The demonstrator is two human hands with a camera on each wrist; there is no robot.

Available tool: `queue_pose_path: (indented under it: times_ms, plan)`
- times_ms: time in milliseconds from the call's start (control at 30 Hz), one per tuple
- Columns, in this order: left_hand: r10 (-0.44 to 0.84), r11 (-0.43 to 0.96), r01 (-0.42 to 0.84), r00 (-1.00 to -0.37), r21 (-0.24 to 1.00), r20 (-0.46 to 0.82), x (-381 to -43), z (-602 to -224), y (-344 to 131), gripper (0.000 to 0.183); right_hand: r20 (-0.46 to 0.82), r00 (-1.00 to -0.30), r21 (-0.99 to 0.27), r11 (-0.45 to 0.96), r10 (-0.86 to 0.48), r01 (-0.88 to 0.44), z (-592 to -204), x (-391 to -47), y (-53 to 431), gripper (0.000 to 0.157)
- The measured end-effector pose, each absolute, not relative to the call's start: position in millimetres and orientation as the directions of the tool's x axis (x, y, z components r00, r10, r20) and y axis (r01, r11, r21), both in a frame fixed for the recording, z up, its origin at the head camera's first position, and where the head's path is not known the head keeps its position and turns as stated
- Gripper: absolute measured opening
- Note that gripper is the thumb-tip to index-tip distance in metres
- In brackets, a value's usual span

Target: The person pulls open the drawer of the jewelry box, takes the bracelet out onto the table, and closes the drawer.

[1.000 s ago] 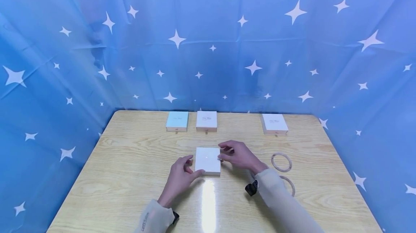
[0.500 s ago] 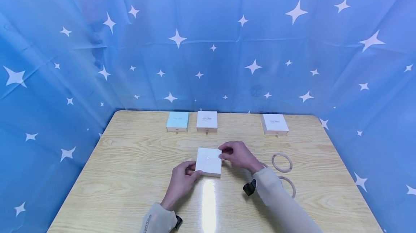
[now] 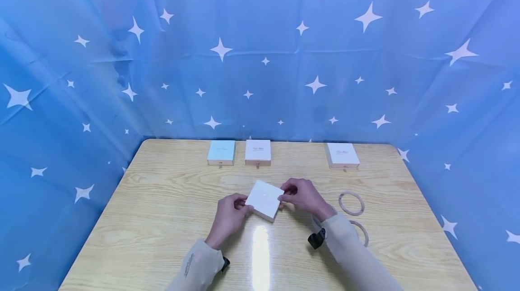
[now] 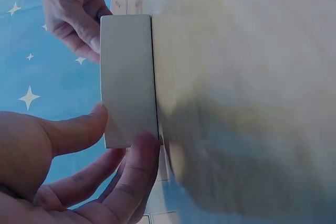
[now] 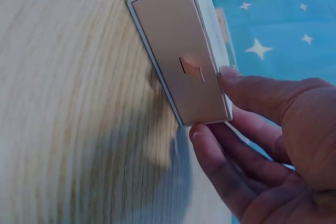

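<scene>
White drawer box (image 3: 264,198), from the head view, sits turned at an angle between the left hand (image 3: 229,219) and the right hand (image 3: 302,196), each holding it in a narrow pinch. Whether it touches the desk (image 3: 162,219) cannot be told. Uneven force from the two hands could twist it free. Bangles (image 3: 351,203) lie just right of the right hand, some partly hidden by that wrist and sleeve (image 3: 345,246); a low sweep of the forearm could knock them. Three more boxes stand beyond the hands, well apart from them.

From the left wrist, the left thumb (image 4: 79,132) presses one edge and a fingertip sits near the lower corner, so a slip there seems likely if the grip loosens.

From the right wrist, the drawer front (image 5: 168,30) with its pull tab (image 5: 192,70) faces the right hand, whose thumb is beside the tab. Tipping this end downward could let the drawer slide out; squeezing the sleeve hard could jam it.
</scene>
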State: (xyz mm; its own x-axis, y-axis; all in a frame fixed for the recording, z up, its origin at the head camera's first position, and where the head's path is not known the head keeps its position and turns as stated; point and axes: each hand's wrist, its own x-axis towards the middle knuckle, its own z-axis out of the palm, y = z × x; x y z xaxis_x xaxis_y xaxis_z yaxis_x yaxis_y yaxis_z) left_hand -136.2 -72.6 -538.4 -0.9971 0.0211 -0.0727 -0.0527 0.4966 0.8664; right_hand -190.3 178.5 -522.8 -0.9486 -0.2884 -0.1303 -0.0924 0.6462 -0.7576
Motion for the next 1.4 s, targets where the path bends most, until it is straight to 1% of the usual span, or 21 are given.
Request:
queue_pose_path:
  times_ms: [200, 333, 467, 633, 767, 1000, 1133, 1200, 1267, 1400]
  plan:
    - [-0.002, 0.493, -0.060, -0.998, 0.868, -0.068, -152.0, -535.4, -67.2, 0.022, -0.148, -0.966, -0.757, 0.653, -0.212, -0.028, -521.8, -183.7, 180.8, 0.020]
    - [-0.020, 0.478, -0.046, -0.999, 0.877, -0.041, -162.8, -535.0, -60.5, 0.023, -0.138, -0.977, -0.754, 0.657, -0.165, -0.004, -521.9, -180.2, 180.5, 0.023]
    - [-0.003, 0.470, -0.018, -1.000, 0.882, -0.019, -173.7, -535.6, -50.1, 0.030, -0.112, -0.987, -0.733, 0.680, -0.116, 0.003, -521.8, -178.2, 182.1, 0.028]
    - [0.045, 0.468, -0.030, -0.997, 0.883, -0.057, -188.9, -534.4, -31.7, 0.044, -0.110, -0.993, -0.727, 0.685, -0.041, 0.052, -519.8, -179.8, 188.6, 0.029]
    - [0.074, 0.484, -0.026, -0.995, 0.875, -0.071, -201.4, -532.7, -17.5, 0.047, -0.100, -0.995, -0.707, 0.704, -0.009, 0.065, -518.6, -184.6, 197.3, 0.030]
    - [0.135, 0.526, 0.023, -0.989, 0.850, -0.056, -223.1, -532.6, 8.0, 0.039, -0.080, -0.997, -0.679, 0.731, 0.019, 0.069, -517.7, -192.7, 216.9, 0.035]
    - [0.160, 0.560, 0.057, -0.986, 0.826, -0.041, -234.1, -530.6, 23.5, 0.040, -0.080, -0.996, -0.678, 0.730, 0.044, 0.087, -517.8, -197.7, 226.5, 0.036]
    - [0.161, 0.572, 0.053, -0.986, 0.819, -0.049, -239.6, -528.9, 30.8, 0.043, -0.086, -0.995, -0.681, 0.725, 0.058, 0.101, -517.5, -200.6, 230.4, 0.037]
    - [0.162, 0.582, 0.038, -0.984, 0.812, -0.070, -245.9, -526.5, 37.8, 0.041, -0.090, -0.993, -0.688, 0.716, 0.077, 0.118, -517.3, -203.8, 233.2, 0.038]
    - [0.164, 0.612, 0.018, -0.981, 0.791, -0.104, -261.2, -522.0, 48.8, 0.025, -0.115, -0.988, -0.709, 0.688, 0.104, 0.154, -518.6, -211.7, 237.0, 0.039]
